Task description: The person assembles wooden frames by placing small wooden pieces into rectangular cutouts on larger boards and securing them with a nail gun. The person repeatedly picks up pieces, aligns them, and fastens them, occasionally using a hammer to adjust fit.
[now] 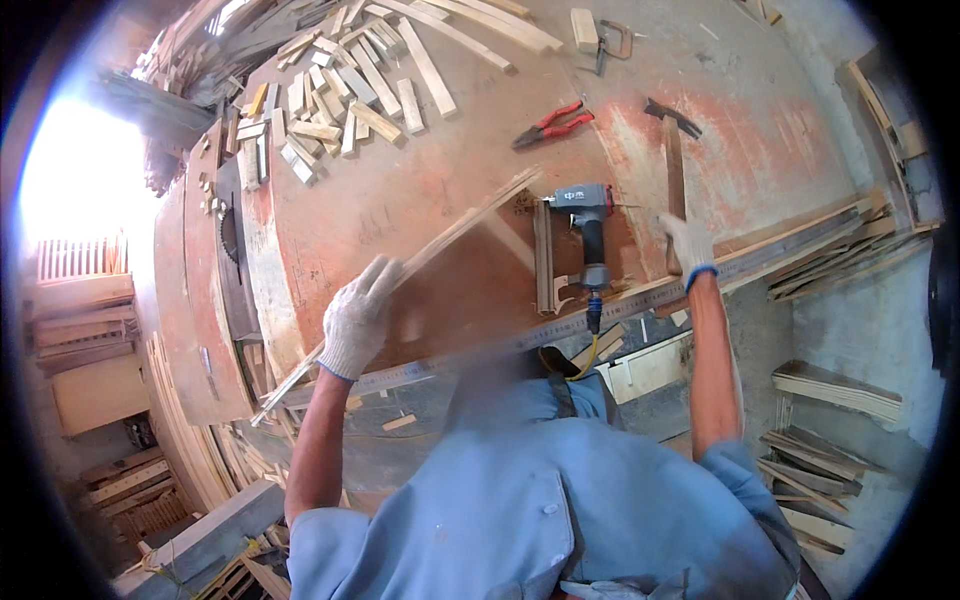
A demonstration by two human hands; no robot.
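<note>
My left hand (pixel 354 322), in a white knit glove, is closed around a long thin wooden strip (pixel 460 235). The strip slants across the workbench, its far end near the middle and its near end past the bench's front edge. My right hand (pixel 690 243), gloved too, has its fingers across the wooden handle of a hammer (pixel 675 170); their exact hold is partly blurred. The hammer's dark head points away from me. Between my hands lies a grey and black air nailer (pixel 592 235) with a yellow hose, beside a short upright-lying bundle of wood strips (pixel 544 258).
Red-handled pliers (pixel 555 125) and a small clamp (pixel 612 45) lie farther back on the stained bench top (pixel 420 180). Short wood offcuts (pixel 345 85) are heaped at the far left. A long metal ruler (pixel 560 328) runs along the front edge. Stacked boards (pixel 835 390) stand at right.
</note>
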